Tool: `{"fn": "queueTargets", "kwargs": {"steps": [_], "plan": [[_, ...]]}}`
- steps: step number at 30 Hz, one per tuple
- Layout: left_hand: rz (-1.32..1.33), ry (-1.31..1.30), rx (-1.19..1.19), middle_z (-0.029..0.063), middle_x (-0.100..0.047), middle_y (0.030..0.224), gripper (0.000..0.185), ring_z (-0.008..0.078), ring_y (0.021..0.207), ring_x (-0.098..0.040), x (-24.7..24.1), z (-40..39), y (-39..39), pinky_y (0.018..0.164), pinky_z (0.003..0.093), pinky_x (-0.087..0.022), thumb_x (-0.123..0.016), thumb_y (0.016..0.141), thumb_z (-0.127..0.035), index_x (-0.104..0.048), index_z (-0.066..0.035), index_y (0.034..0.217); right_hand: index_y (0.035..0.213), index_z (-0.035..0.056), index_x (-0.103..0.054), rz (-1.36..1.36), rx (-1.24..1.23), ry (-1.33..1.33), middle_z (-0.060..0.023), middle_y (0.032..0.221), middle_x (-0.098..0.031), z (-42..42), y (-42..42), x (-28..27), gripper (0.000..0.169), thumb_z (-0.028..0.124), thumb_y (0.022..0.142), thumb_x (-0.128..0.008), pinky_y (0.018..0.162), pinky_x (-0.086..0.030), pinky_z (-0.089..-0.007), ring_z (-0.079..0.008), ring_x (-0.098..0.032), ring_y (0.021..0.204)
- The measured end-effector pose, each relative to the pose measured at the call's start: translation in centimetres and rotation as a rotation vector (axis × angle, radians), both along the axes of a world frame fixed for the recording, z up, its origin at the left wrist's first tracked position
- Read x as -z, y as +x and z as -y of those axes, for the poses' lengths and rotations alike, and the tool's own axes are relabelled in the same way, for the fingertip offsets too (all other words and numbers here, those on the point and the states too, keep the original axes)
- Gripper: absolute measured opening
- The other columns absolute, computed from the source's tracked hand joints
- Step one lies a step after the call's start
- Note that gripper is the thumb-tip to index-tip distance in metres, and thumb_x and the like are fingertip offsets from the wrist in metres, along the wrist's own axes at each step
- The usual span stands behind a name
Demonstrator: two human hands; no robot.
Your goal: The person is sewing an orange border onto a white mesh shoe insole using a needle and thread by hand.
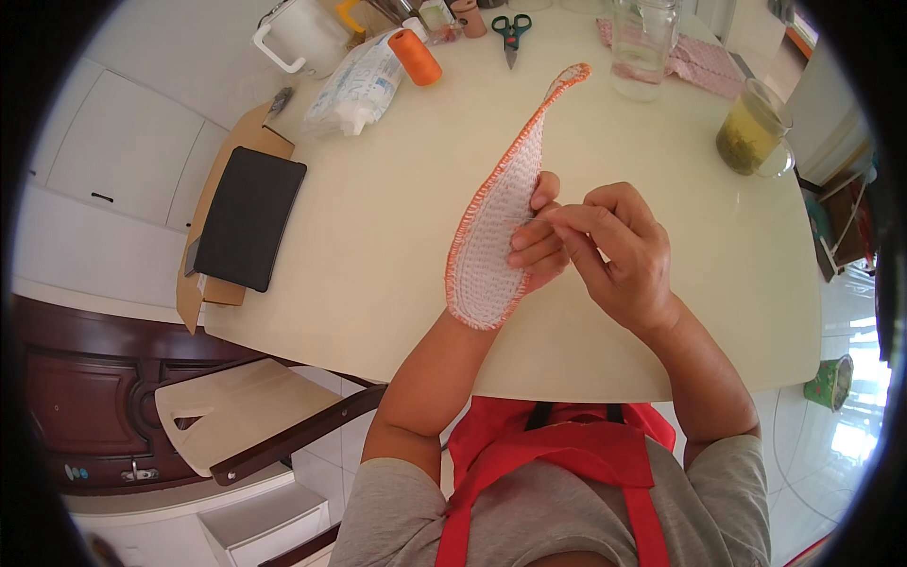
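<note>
A white, densely stitched fabric shoe insole [489, 227] with orange overcast stitching along its edge stands tilted above the table. My left hand [542, 248] holds it from behind, the fingers wrapping round its right edge. Close to those fingers, my right hand [627, 255] pinches a thin, pale needle or thread [536, 219] between thumb and forefinger. Which of the two it is cannot be told at this size. The line runs left from the fingertips toward the insole's face. The insole hides my left palm and part of the wrist.
The cream table [368, 283] carries an orange thread cone [415, 58], scissors [511, 39], a plastic package [358, 85] and a white kettle [301, 39] at the back. A black tablet case [251, 220] leans over cardboard at left. At right are a glass jar [641, 57] and tea cup [751, 131].
</note>
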State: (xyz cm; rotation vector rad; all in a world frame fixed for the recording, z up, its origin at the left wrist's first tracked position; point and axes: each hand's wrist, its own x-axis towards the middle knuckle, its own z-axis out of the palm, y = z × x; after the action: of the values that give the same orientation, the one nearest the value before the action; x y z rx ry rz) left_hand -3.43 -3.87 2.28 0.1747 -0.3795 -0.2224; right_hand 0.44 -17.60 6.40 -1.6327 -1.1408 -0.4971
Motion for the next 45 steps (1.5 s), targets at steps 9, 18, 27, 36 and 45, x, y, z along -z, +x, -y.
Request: {"fn": "queueTargets", "kwargs": {"steps": [9, 18, 27, 36, 45], "plan": [[-0.457, 0.868, -0.984, 0.0019, -0.049, 0.07, 0.021, 0.0041, 0.054, -0.043, -1.6, 1.1, 0.1, 0.045, 0.0167, -0.036, -0.043, 0.09, -0.026, -0.041, -0.005, 0.093, 0.083, 0.005, -0.062, -0.879, -0.256, -0.064, 0.0023, 0.072, -0.052, 0.1, 2.9, 1.8, 0.007, 0.01, 0.08, -0.058, 0.054, -0.036, -0.0203, -0.0069, -0.042, 0.06], [-0.385, 1.076, -1.287, 0.0068, -0.053, 0.086, 0.02, 0.005, 0.07, -0.05, -1.5, 1.5, 0.2, 0.059, 0.02, -0.044, -0.046, 0.089, -0.017, -0.038, -0.001, 0.098, 0.086, 0.0067, -0.06, -1.326, -0.553, 0.017, 0.0051, 0.075, -0.055, -0.1, 3.8, 3.4, 0.007, 0.011, 0.082, -0.056, 0.054, -0.031, -0.0184, -0.0043, -0.036, 0.06], [-0.403, 1.107, -1.219, 0.0054, -0.051, 0.081, 0.022, 0.0061, 0.069, -0.048, -1.5, 1.5, 0.1, 0.061, 0.021, -0.043, -0.048, 0.088, -0.02, -0.039, -0.002, 0.094, 0.09, 0.0051, -0.059, -1.374, -0.569, 0.034, 0.0035, 0.078, -0.055, -0.2, 3.5, 3.4, 0.01, 0.009, 0.082, -0.055, 0.055, -0.032, -0.0189, -0.0051, -0.037, 0.061], [-0.478, 1.275, -1.141, 0.0074, -0.051, 0.089, 0.025, 0.0079, 0.076, -0.047, 0.3, 1.6, 0.8, 0.066, 0.0219, -0.041, -0.049, 0.087, -0.02, -0.038, -0.001, 0.099, 0.091, 0.003, -0.059, -1.153, -0.267, -0.054, -0.002, 0.083, -0.058, -0.5, 3.4, 2.9, 0.013, 0.009, 0.081, -0.054, 0.067, -0.045, -0.027, -0.0117, -0.053, 0.071], [-0.385, 1.214, -1.098, 0.0114, -0.05, 0.102, 0.036, 0.0145, 0.096, -0.049, -0.1, 2.0, 1.1, 0.081, 0.0274, -0.041, -0.053, 0.081, -0.006, -0.032, 0.002, 0.109, 0.081, 0.0054, -0.06, -0.253, 0.103, -0.125, -0.0046, 0.08, -0.055, -0.3, 4.1, 2.6, 0.01, 0.005, 0.072, -0.062, 0.059, -0.044, -0.0278, -0.0168, -0.053, 0.069]]}}
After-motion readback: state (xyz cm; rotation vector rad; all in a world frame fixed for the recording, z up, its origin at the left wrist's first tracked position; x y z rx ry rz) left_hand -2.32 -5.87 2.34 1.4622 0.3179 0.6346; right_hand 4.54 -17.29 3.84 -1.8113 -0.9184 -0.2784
